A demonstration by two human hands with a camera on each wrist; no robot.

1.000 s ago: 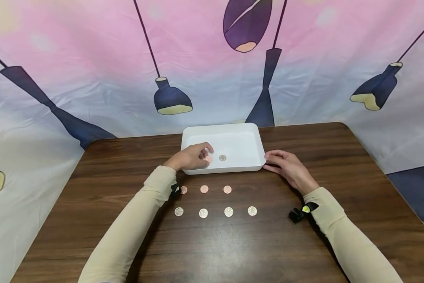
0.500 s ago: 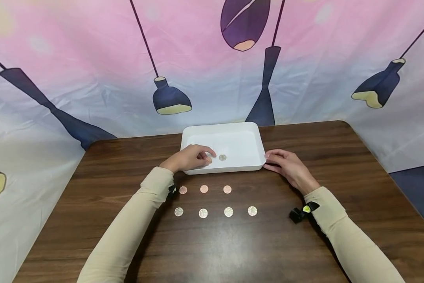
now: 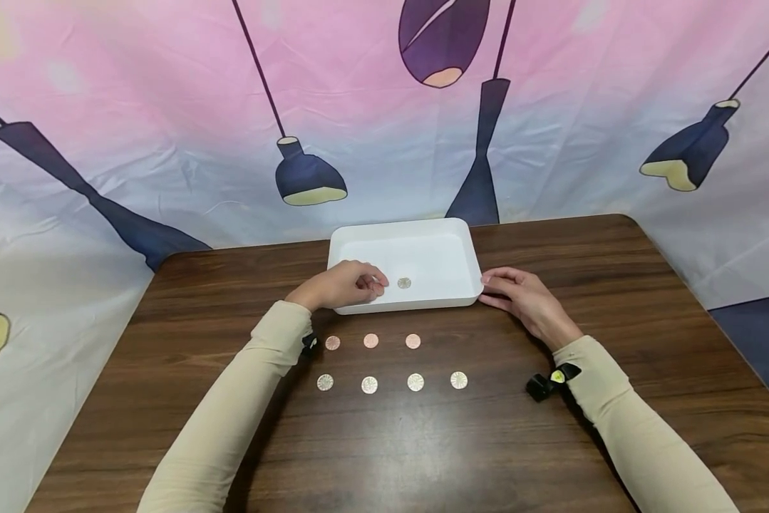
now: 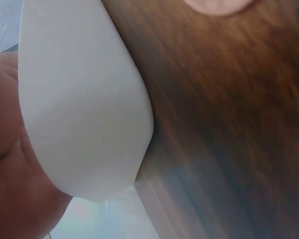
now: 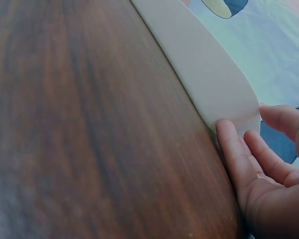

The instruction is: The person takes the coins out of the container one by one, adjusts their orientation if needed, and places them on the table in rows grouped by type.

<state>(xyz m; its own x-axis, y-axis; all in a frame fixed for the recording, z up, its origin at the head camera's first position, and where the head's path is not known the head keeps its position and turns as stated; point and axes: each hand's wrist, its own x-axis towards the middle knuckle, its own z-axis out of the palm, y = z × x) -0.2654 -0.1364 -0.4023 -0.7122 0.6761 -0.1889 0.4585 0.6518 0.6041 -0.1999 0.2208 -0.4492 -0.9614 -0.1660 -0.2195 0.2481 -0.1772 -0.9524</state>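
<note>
A shallow white tray (image 3: 410, 306) stands near the back of the wooden table. My left hand (image 3: 348, 283) reaches over its near left wall, fingers curled inside. Its fingertips and thumb close together where a copper-coloured coin was seen; that coin is now mostly hidden by the fingers. A silver-coloured coin (image 3: 404, 283) lies on the tray floor to the right of these fingertips. At the tray's near right corner, my right hand (image 3: 530, 303) holds the wall, its fingertips on the rim and outer side. In the right wrist view, the fingers (image 5: 234, 149) touch the outer wall.
In front of the tray lies a row of three copper-coloured coins (image 3: 371, 340). Nearer still is a row of several silver-coloured coins (image 3: 415, 382). The dark wooden table (image 3: 410, 456) reaches back to a patterned cloth (image 3: 217, 178).
My left fingers stay at about the same spot in the tray and bend closer together, covering the copper-coloured coin. The right hand keeps its place at the tray corner.
</note>
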